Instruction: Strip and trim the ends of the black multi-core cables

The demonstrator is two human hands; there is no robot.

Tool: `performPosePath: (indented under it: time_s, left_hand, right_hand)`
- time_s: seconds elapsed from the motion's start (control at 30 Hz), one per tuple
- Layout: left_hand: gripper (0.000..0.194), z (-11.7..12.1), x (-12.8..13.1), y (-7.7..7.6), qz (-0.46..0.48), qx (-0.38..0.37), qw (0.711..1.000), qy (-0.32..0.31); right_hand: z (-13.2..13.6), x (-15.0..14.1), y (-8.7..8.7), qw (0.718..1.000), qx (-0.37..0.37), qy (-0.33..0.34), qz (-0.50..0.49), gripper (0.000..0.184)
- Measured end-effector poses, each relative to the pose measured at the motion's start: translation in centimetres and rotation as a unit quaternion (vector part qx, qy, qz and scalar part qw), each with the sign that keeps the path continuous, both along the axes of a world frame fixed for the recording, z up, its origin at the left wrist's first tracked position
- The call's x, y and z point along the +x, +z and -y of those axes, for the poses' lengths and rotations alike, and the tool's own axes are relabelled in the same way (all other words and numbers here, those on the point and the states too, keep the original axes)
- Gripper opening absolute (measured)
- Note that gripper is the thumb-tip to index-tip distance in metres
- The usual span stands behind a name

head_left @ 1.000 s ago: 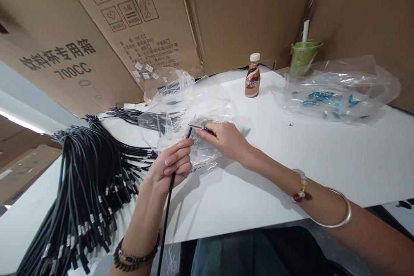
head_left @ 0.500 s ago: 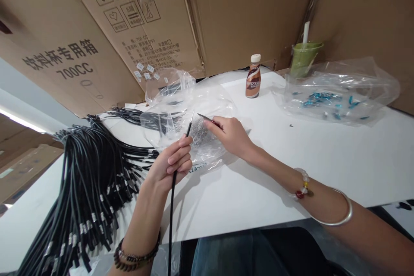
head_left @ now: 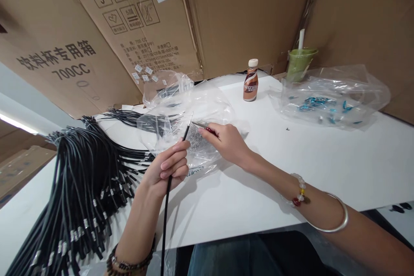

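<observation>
A black cable (head_left: 165, 215) is gripped in my left hand (head_left: 170, 166), fingers curled round it. Its thin silver-white tip (head_left: 190, 120) points up above my fingers, and its lower length hangs past the table's edge. My right hand (head_left: 230, 143) is closed on the dark red handle of a small pointed knife (head_left: 203, 128). The blade's point is right by the cable's bare end; whether they touch I cannot tell. Behind both hands lies a clear plastic bag (head_left: 213, 103) with a mass of small silvery bits (head_left: 196, 138) in it.
Bundles of black cables (head_left: 80, 181) with silver-coloured fittings hang over the table (head_left: 258, 189) at left. A brown bottle (head_left: 250, 81), a green cup (head_left: 300, 64) with a straw and a plastic bag with blue pieces (head_left: 323, 105) stand or lie behind, before large cardboard boxes (head_left: 155, 34).
The knife's point has come down and closer to the cable's tip. Both hands keep their hold, and the whole view has shifted slightly.
</observation>
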State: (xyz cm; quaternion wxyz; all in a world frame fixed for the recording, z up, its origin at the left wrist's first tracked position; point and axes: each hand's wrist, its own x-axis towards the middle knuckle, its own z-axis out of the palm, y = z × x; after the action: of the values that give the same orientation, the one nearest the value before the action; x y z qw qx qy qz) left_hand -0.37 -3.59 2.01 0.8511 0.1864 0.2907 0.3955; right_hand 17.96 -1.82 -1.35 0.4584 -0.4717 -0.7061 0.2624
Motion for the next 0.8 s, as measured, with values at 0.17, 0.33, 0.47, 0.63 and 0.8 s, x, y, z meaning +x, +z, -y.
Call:
performPosePath:
  time_s: [0.17,0.33,0.47,0.63,0.8]
  left_hand:
    - [0.044,-0.01,-0.24,-0.36,0.046,-0.019,0.999,-0.003]
    - [0.04,0.0,-0.26,-0.41,0.057,-0.02,0.998,-0.006]
    - [0.042,-0.03,-0.25,-0.3,0.042,-0.015,0.999,-0.006]
    - [0.043,-0.02,-0.29,-0.13,-0.003,0.006,1.0,0.003]
    - [0.044,0.26,0.17,0.4,-0.102,0.062,0.993,0.016]
  right_hand:
    - [0.17,0.13,0.09,1.0,0.007,-0.007,0.008,0.05]
    - [0.13,0.08,0.09,1.0,0.011,-0.009,0.007,0.05]
    - [0.17,0.12,0.07,1.0,0.023,-0.012,0.0,0.05]
    - [0.15,0.24,-0.03,0.999,0.031,-0.019,-0.006,0.05]
    - [0.07,0.28,-0.18,0.999,0.041,-0.031,-0.017,0.049]
